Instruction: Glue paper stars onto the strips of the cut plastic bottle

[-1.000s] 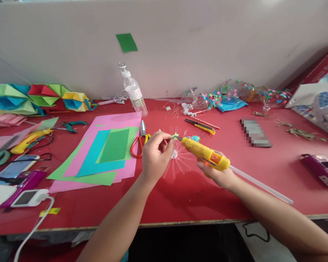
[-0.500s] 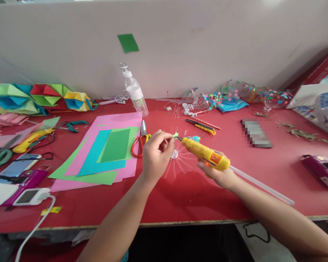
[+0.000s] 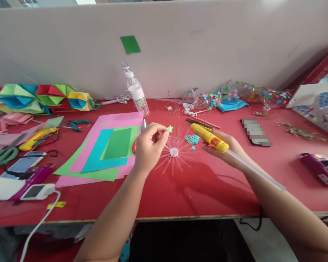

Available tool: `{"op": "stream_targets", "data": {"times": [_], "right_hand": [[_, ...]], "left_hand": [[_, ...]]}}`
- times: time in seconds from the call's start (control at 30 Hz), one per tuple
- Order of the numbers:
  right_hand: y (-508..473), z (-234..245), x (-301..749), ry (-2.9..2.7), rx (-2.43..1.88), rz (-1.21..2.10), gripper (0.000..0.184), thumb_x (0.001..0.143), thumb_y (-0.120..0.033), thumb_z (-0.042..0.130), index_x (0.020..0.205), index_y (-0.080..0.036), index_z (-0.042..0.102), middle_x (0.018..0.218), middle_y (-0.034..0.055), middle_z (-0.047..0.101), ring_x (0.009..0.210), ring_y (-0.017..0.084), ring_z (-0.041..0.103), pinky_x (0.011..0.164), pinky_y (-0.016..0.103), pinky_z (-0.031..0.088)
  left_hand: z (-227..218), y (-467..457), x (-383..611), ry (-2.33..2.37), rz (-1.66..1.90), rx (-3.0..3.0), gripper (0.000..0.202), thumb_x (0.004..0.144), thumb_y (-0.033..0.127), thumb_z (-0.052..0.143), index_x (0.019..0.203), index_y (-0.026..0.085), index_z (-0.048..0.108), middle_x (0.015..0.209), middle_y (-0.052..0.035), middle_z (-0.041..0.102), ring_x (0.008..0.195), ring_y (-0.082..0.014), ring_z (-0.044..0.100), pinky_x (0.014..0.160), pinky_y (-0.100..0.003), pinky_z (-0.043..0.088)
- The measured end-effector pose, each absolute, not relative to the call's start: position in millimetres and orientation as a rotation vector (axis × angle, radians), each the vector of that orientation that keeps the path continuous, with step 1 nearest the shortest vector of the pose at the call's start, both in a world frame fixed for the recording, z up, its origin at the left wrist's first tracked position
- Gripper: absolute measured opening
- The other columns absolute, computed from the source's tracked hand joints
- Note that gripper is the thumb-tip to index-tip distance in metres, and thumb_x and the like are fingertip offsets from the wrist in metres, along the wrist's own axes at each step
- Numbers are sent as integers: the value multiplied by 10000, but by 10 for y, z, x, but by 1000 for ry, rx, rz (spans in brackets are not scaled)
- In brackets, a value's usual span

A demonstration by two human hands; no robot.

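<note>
Between thumb and fingertips, my left hand [image 3: 151,145] pinches a small light-green paper star [image 3: 170,128]. My right hand [image 3: 226,145] is wrapped round a yellow hot glue gun [image 3: 210,137] with a long clear glue stick out of its back. Below and between the hands lies a clear plastic bottle piece cut into spread strips, its white round centre [image 3: 174,151] facing up. A small heap of blue and teal stars [image 3: 192,139] sits to the right of it. Behind my left hand, pliers with orange handles [image 3: 134,146] are mostly hidden.
Pink, blue and green paper sheets [image 3: 116,143] lie left of my left hand. A plastic bottle [image 3: 138,94] stands at the back. A box cutter [image 3: 199,124] is behind the glue gun, a phone [image 3: 255,132] farther right. Power strips [image 3: 322,169] lie at both sides.
The glue gun has moved right, away from the green star, and its nozzle no longer meets it. My left hand has shifted slightly left and up with the star.
</note>
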State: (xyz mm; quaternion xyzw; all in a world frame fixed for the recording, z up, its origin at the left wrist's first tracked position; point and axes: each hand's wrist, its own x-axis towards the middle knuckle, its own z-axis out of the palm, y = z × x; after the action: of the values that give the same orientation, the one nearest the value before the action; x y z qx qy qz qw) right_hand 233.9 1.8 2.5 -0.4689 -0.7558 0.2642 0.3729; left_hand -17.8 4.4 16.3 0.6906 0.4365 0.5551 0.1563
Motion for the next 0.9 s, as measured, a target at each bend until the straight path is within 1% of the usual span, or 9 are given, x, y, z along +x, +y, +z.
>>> {"op": "stream_targets", "data": {"times": [0.1,0.17,0.33,0.43,0.53,0.6,0.67,0.77,0.9], "right_hand": [[91,82,2529,-2232,-1267,501,112,724,-229,592,818,-207,536,808,9,569,686,146,508,602,270,374],[121,29,2659,-2312,-1367,454,172,711,-178,563,880,-203,543,847,27,593,705,157,529,605,271,380],[211,-314,2954,-2485,-1581,327,222,692,-123,573,908,-159,607,955,102,624,863,219,606,753,312,455],[247,-404,3036,-2501,-1631,313,262,663,-95,616,922,-136,633,978,132,625,901,250,616,800,342,473],[196,-267,2940,-2458,-1613,193,328,689,-117,644,1015,-146,621,1106,159,612,1026,304,576,875,421,457],[113,-88,2755,-2363,-1371,-6,212,791,-133,585,997,-180,606,1067,125,633,1015,278,565,877,426,455],[22,91,2500,-2282,-1030,-80,120,852,-128,542,938,-202,584,960,85,652,915,224,569,830,385,470],[-56,260,2122,-2274,-714,-183,105,871,-117,552,934,-201,560,888,59,657,848,197,559,781,356,476],[-10,291,1860,-2295,-588,-350,104,866,-112,585,920,-196,553,866,53,658,801,188,536,738,343,468]], "left_hand": [[200,59,-244,1270,1504,1841,68,814,195,610,747,205,609,667,11,548,575,-109,498,518,-245,408],[206,56,-283,1256,1438,1793,48,804,194,613,758,204,620,687,-3,571,588,-115,515,502,-244,407],[165,44,-322,1158,1299,1769,44,790,192,603,771,195,642,789,-31,598,611,-109,521,502,-242,408],[167,28,-303,1140,1219,1775,60,793,217,602,762,187,645,869,-47,591,688,-126,538,585,-268,442],[214,4,-271,1173,1111,1753,90,811,255,586,783,184,632,903,-47,577,789,-155,546,726,-317,455],[255,-10,-249,1184,1051,1740,105,820,270,569,785,183,616,912,-43,563,838,-169,538,781,-336,437],[289,-19,-225,1174,996,1724,110,820,271,559,773,182,602,918,-42,549,867,-179,530,794,-340,420],[326,-24,-192,1130,927,1694,120,822,266,553,749,177,590,938,-43,537,901,-185,525,802,-337,406],[387,-28,-176,1027,869,1658,132,832,252,555,731,175,592,933,-32,534,911,-177,519,824,-326,394]]}}
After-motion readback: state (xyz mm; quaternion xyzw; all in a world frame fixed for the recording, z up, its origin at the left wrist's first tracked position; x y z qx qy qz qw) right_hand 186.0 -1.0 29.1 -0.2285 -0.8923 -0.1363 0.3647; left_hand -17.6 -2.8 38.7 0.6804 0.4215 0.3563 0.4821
